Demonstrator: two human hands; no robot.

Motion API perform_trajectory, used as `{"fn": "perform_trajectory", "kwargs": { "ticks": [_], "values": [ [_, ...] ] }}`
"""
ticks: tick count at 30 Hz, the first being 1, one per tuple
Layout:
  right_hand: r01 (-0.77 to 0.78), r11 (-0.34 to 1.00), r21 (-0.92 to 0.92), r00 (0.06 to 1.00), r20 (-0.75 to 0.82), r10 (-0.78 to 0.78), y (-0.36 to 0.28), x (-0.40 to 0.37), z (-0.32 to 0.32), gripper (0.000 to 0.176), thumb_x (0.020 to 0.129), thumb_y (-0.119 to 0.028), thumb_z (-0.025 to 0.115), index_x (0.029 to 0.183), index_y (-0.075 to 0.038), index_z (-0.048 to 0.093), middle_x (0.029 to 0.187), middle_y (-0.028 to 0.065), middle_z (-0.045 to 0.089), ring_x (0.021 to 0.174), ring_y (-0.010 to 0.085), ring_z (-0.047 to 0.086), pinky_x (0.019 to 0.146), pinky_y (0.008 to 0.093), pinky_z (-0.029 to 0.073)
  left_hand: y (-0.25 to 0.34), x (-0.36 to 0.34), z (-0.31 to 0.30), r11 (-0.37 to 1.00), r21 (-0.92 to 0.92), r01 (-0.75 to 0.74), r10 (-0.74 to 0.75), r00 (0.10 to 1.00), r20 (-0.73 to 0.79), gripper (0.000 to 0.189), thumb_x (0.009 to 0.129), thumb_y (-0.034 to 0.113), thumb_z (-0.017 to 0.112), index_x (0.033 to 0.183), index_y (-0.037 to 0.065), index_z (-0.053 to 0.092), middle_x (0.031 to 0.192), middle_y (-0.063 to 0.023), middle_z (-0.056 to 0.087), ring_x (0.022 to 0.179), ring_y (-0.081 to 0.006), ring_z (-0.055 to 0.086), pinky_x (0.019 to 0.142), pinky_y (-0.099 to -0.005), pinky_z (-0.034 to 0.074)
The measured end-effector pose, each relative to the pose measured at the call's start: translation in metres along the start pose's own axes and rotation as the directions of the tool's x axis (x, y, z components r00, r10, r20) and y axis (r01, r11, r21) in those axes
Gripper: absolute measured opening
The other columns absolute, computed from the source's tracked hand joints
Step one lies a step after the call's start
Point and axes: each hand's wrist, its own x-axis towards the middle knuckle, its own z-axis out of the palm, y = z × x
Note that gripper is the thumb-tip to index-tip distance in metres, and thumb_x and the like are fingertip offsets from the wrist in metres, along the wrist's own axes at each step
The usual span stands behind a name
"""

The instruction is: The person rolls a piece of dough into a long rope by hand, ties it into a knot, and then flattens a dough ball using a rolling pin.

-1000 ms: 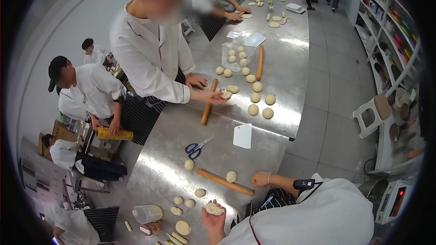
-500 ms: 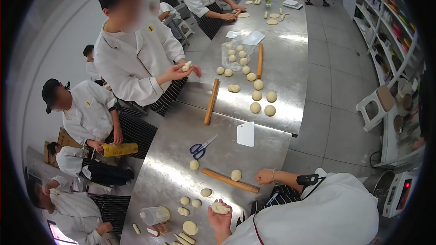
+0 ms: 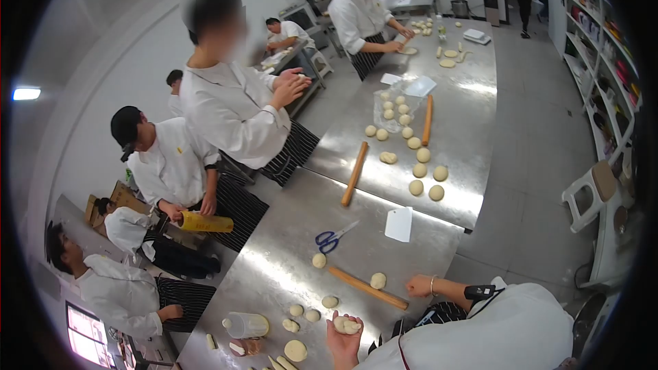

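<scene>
My left hand (image 3: 343, 344) is palm up at the near edge of the table, its fingers curled round a lumpy, twisted piece of dough (image 3: 347, 326). My right hand (image 3: 417, 286), with a bracelet at the wrist, is closed like a fist at the table's edge; nothing shows in it. Near it are a round dough ball (image 3: 378, 280) and a wooden rolling pin (image 3: 368, 288). More dough balls (image 3: 330, 302) lie close to my left hand, with a flattened dough disc (image 3: 295, 351) and thin dough strips below.
Blue-handled scissors (image 3: 332, 238) and a white scraper (image 3: 399, 224) lie on the metal table (image 3: 288, 233). A clear plastic container (image 3: 247, 325) stands at the lower left. Across the table, a person (image 3: 233, 109) handles dough; another person holds a yellow package (image 3: 205, 222).
The view has shifted, so the table appears lower and further right. The person opposite has raised their hands and brought them together. My hands keep about the same pose, the left still holding the dough.
</scene>
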Motion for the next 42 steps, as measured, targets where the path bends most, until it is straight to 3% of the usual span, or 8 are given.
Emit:
{"fn": "perform_trajectory", "kwargs": {
  "ticks": [7,9,10,18,26,30,39,42],
  "values": [
    [-0.024,0.999,-0.033,1.000,-0.021,0.024,0.006,0.008,0.003,0.023,0.077,-0.027,0.062,0.067,-0.006,0.059,0.060,0.0092,0.062,0.052,0.0200,0.062,0.050,0.0362,0.049,0.014,-0.010,0.000,0.951,0.229,-0.206,0.130,0.943,0.305,0.022,0.097,0.023,0.054,0.107,0.003,0.053,0.101,-0.0140,0.060,0.092,-0.0282,0.059,0.077,-0.0381,0.050],
    [0.172,0.904,-0.390,0.970,-0.093,-0.224,0.012,0.024,0.006,0.023,0.078,-0.026,0.062,0.072,-0.005,0.058,0.064,0.0103,0.062,0.060,0.0218,0.062,0.054,0.0384,0.047,0.030,0.008,-0.020,0.916,-0.098,0.390,-0.219,0.688,0.692,0.030,0.090,0.023,0.059,0.110,0.001,0.054,0.110,-0.0213,0.055,0.103,-0.0334,0.055,0.087,-0.0427,0.047],
    [0.176,0.897,-0.406,0.968,-0.092,-0.232,-0.003,0.020,0.001,0.023,0.078,-0.026,0.062,0.072,-0.005,0.058,0.064,0.0103,0.062,0.060,0.0218,0.062,0.054,0.0384,0.047,0.023,-0.003,-0.009,0.993,0.044,-0.112,0.107,0.988,0.112,0.035,0.099,0.043,0.047,0.087,0.010,0.051,0.090,-0.0111,0.058,0.085,-0.0272,0.056,0.072,-0.0400,0.050],
    [0.652,0.687,0.321,0.756,-0.341,-0.559,-0.234,-0.024,0.052,0.034,0.097,-0.035,0.056,0.108,-0.003,0.057,0.094,0.0074,0.061,0.085,0.0140,0.057,0.074,0.0292,0.047,0.023,-0.045,0.031,0.934,0.191,-0.302,0.257,0.939,0.227,0.035,0.101,0.042,0.043,0.083,0.012,0.044,0.076,-0.0040,0.048,0.064,-0.0186,0.049,0.055,-0.0299,0.042],
    [0.327,0.463,0.824,0.931,-0.197,-0.308,-0.283,-0.027,0.149,0.046,0.101,-0.039,0.044,0.134,-0.006,0.044,0.120,0.0061,0.053,0.105,0.0146,0.053,0.092,0.0289,0.044,0.022,-0.065,0.009,0.331,0.515,-0.791,0.805,0.521,0.282,0.024,0.102,0.026,0.042,0.091,0.007,0.051,0.086,-0.0044,0.056,0.072,-0.0165,0.057,0.063,-0.0279,0.048],
    [-0.001,0.479,0.878,0.993,0.058,-0.104,-0.241,-0.013,0.152,0.046,0.100,-0.040,0.049,0.134,-0.009,0.047,0.113,0.0030,0.056,0.103,0.0119,0.054,0.086,0.0273,0.046,0.008,-0.052,-0.049,-0.225,0.711,-0.666,0.655,0.437,0.616,0.038,0.099,0.022,0.045,0.130,0.001,0.048,0.125,-0.0160,0.055,0.116,-0.0286,0.052,0.097,-0.0359,0.040],
    [0.367,0.930,0.015,0.877,-0.339,-0.340,-0.195,0.011,0.179,0.025,0.082,-0.015,0.073,0.097,-0.005,0.056,0.091,0.0069,0.057,0.080,0.0203,0.055,0.073,0.0346,0.046,-0.026,-0.085,-0.137,-0.297,0.910,-0.290,0.490,0.771,0.406,0.060,0.088,0.023,0.061,0.141,0.004,0.039,0.150,-0.0176,0.032,0.138,-0.0404,0.025,0.111,-0.0543,0.017],
    [0.564,0.472,-0.677,0.582,-0.079,-0.809,-0.177,0.031,0.194,0.031,0.073,-0.018,0.078,0.090,-0.005,0.055,0.092,0.0082,0.054,0.085,0.0258,0.051,0.080,0.0412,0.040,-0.023,-0.094,-0.173,-0.259,0.957,-0.131,0.713,0.642,0.281,0.054,0.084,0.017,0.062,0.134,0.004,0.046,0.145,-0.0213,0.034,0.133,-0.0410,0.032,0.108,-0.0513,0.026]
  ]
}}
